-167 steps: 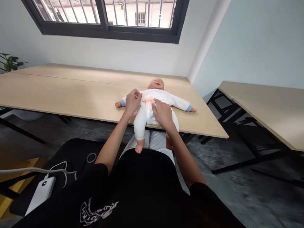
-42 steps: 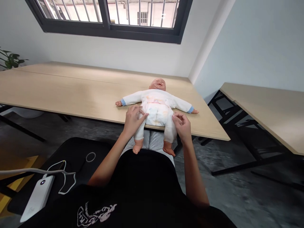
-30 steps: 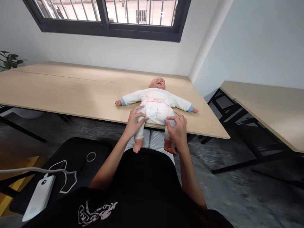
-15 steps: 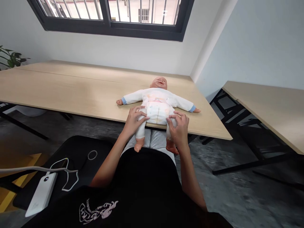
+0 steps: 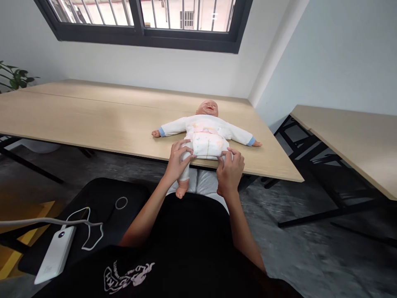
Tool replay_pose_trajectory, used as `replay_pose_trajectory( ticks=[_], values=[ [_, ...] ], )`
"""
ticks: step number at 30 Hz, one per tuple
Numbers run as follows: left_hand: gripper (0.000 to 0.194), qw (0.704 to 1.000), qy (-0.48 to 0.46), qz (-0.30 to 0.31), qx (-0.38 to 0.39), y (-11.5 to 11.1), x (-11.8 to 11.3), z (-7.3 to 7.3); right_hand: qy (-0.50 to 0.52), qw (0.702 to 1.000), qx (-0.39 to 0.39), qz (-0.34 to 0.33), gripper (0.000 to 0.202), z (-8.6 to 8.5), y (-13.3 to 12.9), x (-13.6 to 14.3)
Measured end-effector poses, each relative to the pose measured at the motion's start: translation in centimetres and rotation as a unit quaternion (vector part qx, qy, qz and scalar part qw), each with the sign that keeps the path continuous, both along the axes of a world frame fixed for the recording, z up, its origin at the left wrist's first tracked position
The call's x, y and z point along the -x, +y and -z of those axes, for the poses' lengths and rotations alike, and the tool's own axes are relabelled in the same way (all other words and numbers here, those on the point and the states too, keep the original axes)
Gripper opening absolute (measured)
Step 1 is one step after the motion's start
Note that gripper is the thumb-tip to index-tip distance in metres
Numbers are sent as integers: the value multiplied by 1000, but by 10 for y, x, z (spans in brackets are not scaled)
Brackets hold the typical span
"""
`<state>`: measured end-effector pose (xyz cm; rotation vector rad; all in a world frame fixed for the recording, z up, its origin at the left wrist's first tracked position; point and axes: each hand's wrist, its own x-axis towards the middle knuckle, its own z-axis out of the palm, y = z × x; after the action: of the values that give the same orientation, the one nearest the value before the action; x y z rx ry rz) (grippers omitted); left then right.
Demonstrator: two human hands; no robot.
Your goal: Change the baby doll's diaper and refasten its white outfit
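A baby doll (image 5: pixel 207 108) in a white top with blue cuffs lies on its back on the wooden table (image 5: pixel 118 120), legs hanging over the front edge. Around its hips sits a white diaper (image 5: pixel 208 147) with a pink band at the waist and a line down its front. My left hand (image 5: pixel 179 160) pinches the diaper's lower edge at the doll's left-side leg in view, thumb and fingertips together. At the opposite leg opening my right hand (image 5: pixel 231 169) grips the diaper's edge with bent fingers. It hides most of that leg and the foot.
To the left, a black chair (image 5: pixel 124 188) holds a white power bank (image 5: pixel 57 254), a cable (image 5: pixel 89 223) and a beaded bracelet (image 5: pixel 121 203). Another table (image 5: pixel 350 132) stands at the right. Behind are a wall and a barred window (image 5: pixel 186 16).
My right hand has shifted slightly left and turned inward, its fingers curling more at the diaper's edge. The diaper's front has shifted slightly. My left hand has barely moved.
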<state>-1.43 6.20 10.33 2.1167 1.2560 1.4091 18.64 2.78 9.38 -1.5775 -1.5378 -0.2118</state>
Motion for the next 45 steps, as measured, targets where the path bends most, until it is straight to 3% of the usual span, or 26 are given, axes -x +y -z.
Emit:
replay_pose_trajectory(
  ticks=[9, 16, 20, 35, 39, 41, 45],
  values=[
    [17, 993, 120, -5, 2, -5, 2, -4, -55, 995, 21, -84, 16, -4, -16, -14],
    [15, 999, 0, 32, 31, 0, 3, 0, 8, 1000, 5, -23, 20, 7, -9, -1],
    [15, 998, -50, 15, 44, 0, 0, 1, 22, 1000, -5, 0, 22, 10, -4, 2],
    [15, 999, -16, 21, 39, -3, 1, 8, 21, 995, -58, -76, 35, 30, -10, -2],
    [14, 999, 3, 31, 32, -2, 4, 14, -15, 994, -31, -101, 51, 31, -10, -8],
    [23, 999, 10, 22, 26, -1, 6, 17, -29, 994, -4, -109, 57, 29, -10, -13],
    [67, 999, 12, 20, 25, 1, 9, 21, -55, 994, 34, -93, 62, 25, -12, -18]
  ],
)
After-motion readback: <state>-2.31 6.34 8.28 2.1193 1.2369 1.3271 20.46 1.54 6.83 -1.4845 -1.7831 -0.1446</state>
